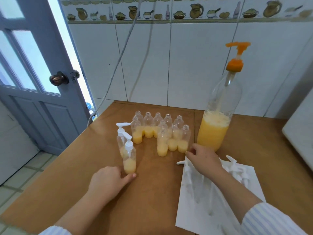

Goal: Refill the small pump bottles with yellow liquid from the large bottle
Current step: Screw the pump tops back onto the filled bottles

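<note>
The large clear bottle, about a third full of yellow liquid, stands at the back right under an orange pump. Several small uncapped bottles with yellow liquid cluster mid-table. Two small bottles carry white pumps: one behind, one in front. My left hand holds the front one at its base, with the thumb across the front. My right hand hovers with loosely curled fingers over loose white pump heads on a white sheet. Nothing shows between its fingers.
The brown table ends at the left above a tiled floor, beside a blue door with a knob. A grey cable hangs down the tiled wall. A white appliance stands at the right edge.
</note>
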